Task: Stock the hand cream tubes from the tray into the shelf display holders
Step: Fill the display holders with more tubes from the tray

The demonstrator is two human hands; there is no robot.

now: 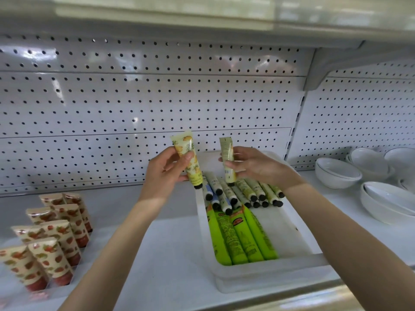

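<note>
My left hand [167, 173] grips a yellow pineapple-print hand cream tube [188, 161], held upright with its black cap down, above the tray's far left corner. My right hand [253, 166] pinches a second pale yellow tube [227, 160], also cap down, turned edge-on. Both hover over the white tray [292, 232] on the shelf. In the tray lie several small black-capped tubes [242, 194] at the far end and several bright green tubes [240, 239] nearer me. At the left, strawberry-print tubes [51, 241] stand cap down in a clear display holder.
White bowls [339, 172] are stacked on the shelf to the right of the tray. A white pegboard wall [146, 104] backs the shelf, and an upper shelf [202, 16] overhangs. Bare shelf surface [139, 221] lies between the strawberry tubes and the tray.
</note>
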